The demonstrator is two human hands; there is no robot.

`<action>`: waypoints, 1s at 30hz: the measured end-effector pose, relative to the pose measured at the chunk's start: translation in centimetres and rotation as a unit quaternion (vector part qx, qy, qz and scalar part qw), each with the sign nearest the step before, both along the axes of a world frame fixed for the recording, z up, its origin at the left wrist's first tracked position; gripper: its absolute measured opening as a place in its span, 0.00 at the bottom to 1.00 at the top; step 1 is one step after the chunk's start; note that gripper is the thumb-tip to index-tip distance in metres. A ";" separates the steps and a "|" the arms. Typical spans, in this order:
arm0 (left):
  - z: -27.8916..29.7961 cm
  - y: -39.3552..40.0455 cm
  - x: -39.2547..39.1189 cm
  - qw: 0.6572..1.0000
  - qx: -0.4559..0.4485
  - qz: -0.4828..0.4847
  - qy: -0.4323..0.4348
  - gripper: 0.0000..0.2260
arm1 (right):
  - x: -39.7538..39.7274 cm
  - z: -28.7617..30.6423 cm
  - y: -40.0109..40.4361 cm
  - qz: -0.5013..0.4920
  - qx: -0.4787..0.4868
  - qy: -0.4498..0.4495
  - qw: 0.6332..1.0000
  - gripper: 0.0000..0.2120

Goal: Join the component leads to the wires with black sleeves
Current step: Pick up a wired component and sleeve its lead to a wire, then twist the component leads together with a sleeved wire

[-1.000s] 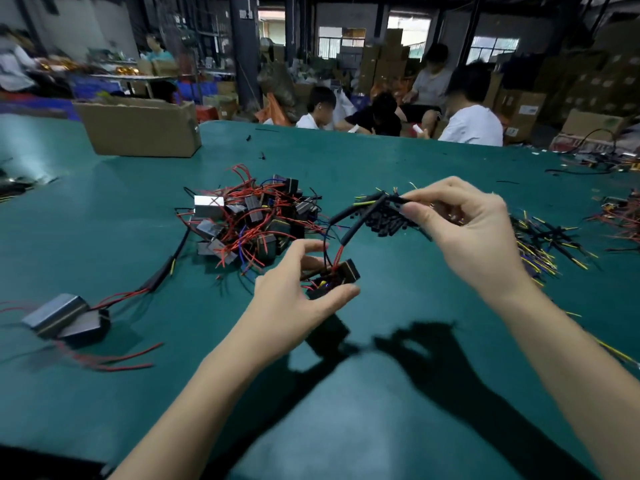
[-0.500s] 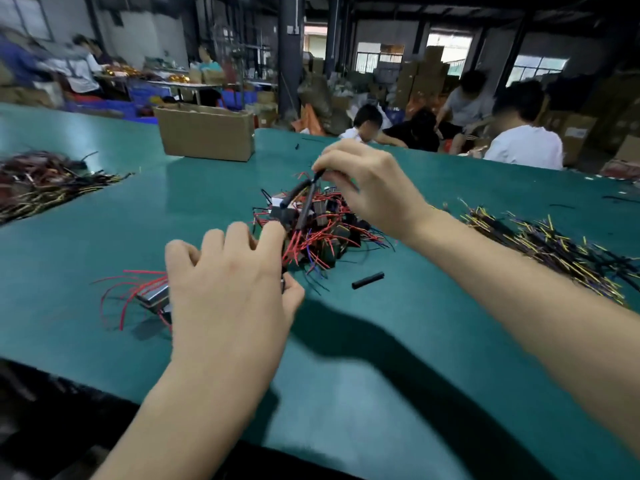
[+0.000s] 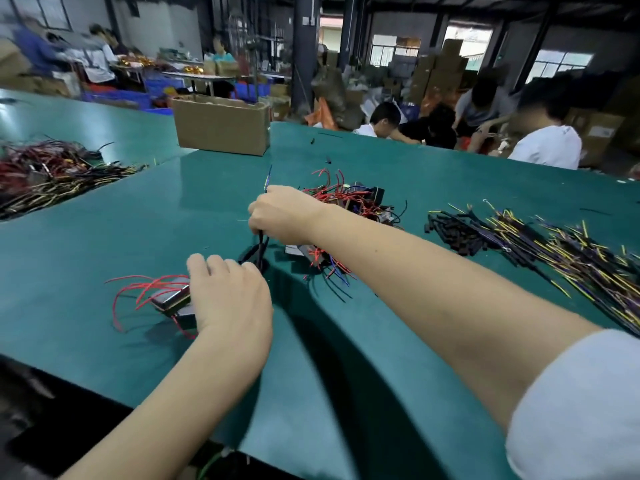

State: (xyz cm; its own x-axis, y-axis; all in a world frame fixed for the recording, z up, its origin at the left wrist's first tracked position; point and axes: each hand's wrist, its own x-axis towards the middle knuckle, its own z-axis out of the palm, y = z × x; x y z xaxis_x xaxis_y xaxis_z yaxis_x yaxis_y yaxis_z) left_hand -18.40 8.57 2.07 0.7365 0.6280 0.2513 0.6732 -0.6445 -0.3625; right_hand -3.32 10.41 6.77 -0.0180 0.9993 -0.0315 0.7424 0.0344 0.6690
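The right hand (image 3: pixel 282 213) grips a black sleeved wire (image 3: pixel 260 247) above the green table (image 3: pixel 138 220). The left hand (image 3: pixel 230 299) lies curled beside it, over red-wired parts (image 3: pixel 169 297); its grasp cannot be told.

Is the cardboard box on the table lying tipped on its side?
No, the cardboard box stands upright on the green table, its open top facing up.

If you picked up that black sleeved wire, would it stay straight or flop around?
Probably floppy: the black sleeved wire gripped by the right hand droops and curves below the fist. Its thin yellow and blue tip pokes up straight above the hand, so short bits seem to hold their shape. It looks light too, since the fingers alone hold it.
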 end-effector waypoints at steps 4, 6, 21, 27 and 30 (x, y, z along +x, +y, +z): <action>-0.3 0.3 1.0 0.999 0.039 0.009 0.018 0.17 | 0.9 -1.2 -0.9 0.001 -0.022 -0.046 0.999 0.11; -0.5 0.3 1.3 0.999 0.034 -0.008 0.022 0.22 | 1.2 -1.7 -1.3 -0.014 -0.043 -0.056 0.997 0.11; 0.9 -7.8 8.6 0.948 -0.168 -0.231 -0.144 0.13 | 8.0 4.1 -12.6 -0.127 0.513 0.415 0.741 0.11; -1.9 -10.3 13.0 0.838 -0.345 -0.254 -0.339 0.08 | 12.2 0.8 -14.0 -0.293 0.467 0.485 0.678 0.12; -3.1 -9.5 13.3 0.794 -0.361 -0.247 -0.422 0.06 | 13.1 0.1 -11.1 -0.340 0.407 0.490 0.691 0.15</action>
